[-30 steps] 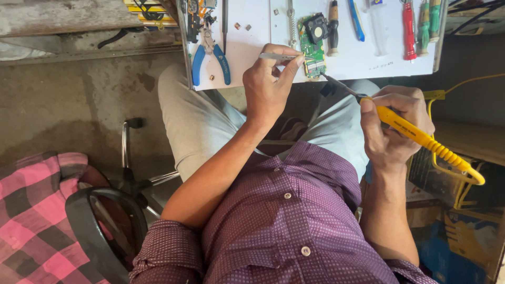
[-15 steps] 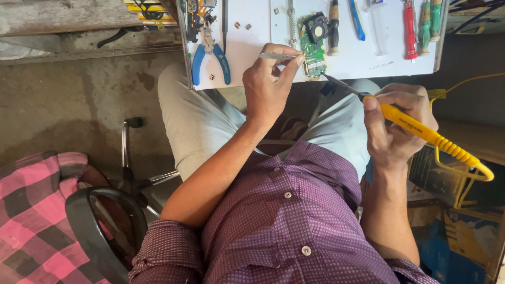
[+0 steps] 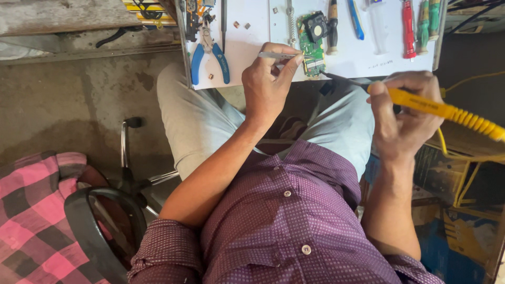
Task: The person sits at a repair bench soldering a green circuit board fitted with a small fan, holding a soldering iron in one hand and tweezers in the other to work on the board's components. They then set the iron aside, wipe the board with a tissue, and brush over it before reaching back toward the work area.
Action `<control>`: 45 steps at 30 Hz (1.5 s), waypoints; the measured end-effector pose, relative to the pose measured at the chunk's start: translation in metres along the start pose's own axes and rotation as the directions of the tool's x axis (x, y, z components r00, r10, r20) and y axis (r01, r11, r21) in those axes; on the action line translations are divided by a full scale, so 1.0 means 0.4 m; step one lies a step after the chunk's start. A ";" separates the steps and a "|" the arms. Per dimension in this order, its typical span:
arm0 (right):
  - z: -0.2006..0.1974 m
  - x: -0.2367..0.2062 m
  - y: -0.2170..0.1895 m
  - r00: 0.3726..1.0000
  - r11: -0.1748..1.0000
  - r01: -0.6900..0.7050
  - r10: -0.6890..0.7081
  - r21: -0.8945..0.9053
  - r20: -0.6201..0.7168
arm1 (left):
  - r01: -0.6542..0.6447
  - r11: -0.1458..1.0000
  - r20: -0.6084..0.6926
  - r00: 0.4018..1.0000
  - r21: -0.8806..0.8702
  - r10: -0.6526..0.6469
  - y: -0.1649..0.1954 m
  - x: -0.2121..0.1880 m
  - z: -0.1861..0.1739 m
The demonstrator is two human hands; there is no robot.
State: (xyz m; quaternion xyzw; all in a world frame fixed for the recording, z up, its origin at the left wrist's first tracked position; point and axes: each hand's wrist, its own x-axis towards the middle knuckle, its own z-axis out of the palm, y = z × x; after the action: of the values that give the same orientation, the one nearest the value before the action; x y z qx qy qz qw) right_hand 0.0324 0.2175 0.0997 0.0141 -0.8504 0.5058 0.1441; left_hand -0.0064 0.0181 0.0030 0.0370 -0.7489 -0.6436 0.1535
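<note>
My left hand (image 3: 269, 79) pinches metal tweezers (image 3: 279, 55) whose tips touch a green circuit board (image 3: 313, 44) lying on the white work surface (image 3: 247, 47). In my right hand (image 3: 402, 113) is a yellow soldering iron (image 3: 442, 110); its dark tip (image 3: 342, 80) points toward the lower edge of the board, a short way from it. A yellow coiled cord runs from the iron off to the right.
Blue-handled pliers (image 3: 210, 55), red and green screwdrivers (image 3: 415, 26), a blue-handled tool (image 3: 355, 18) and small loose parts lie on the white surface. A black chair arm (image 3: 100, 221) and pink checked cloth (image 3: 31, 210) are at lower left. Cardboard boxes (image 3: 463, 210) sit at right.
My right hand with the soldering iron has lifted slightly and its handle has tilted flatter. The left hand keeps the tweezers on the board.
</note>
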 end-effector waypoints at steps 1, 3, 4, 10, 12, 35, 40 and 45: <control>-0.002 0.013 -0.010 0.999 0.998 -0.054 0.054 0.038 0.007 | 0.022 1.000 0.001 1.000 0.010 -0.022 0.001 -0.001 0.002; -0.006 0.038 -0.026 0.998 0.999 -0.017 0.019 -0.036 0.057 | 0.009 1.000 -0.003 1.000 -0.006 -0.009 0.003 -0.002 0.005; -0.011 0.051 -0.033 0.992 0.987 0.078 -0.062 -0.141 0.109 | 0.004 1.000 -0.006 1.000 -0.013 -0.004 0.004 -0.002 0.006; -0.031 0.087 -0.065 0.898 0.809 0.420 -0.304 -0.411 0.317 | 0.024 0.999 -0.010 1.000 -0.033 -0.024 0.007 -0.004 0.012; -0.031 0.094 -0.067 0.900 0.780 0.422 -0.301 -0.462 0.315 | 0.024 1.000 -0.008 1.000 -0.020 -0.024 0.008 -0.005 0.013; -0.038 -0.016 0.067 0.993 0.994 0.110 -0.109 0.014 -0.036 | 0.007 1.000 -0.002 1.000 -0.017 -0.007 0.017 0.004 0.020; -0.029 -0.023 0.068 0.994 0.994 0.109 -0.109 0.013 -0.033 | -0.029 0.999 -0.008 1.000 -0.024 0.029 0.015 0.004 0.019; -0.024 -0.022 0.070 0.992 0.992 0.125 -0.125 -0.022 -0.014 | -0.025 0.999 -0.004 1.000 -0.034 0.025 0.012 0.006 0.020</control>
State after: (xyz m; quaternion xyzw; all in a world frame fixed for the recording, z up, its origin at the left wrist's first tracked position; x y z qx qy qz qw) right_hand 0.0382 0.2384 0.0776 0.0620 -0.8521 0.4867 0.1822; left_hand -0.0100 0.0261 0.0071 0.0262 -0.7381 -0.6540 0.1637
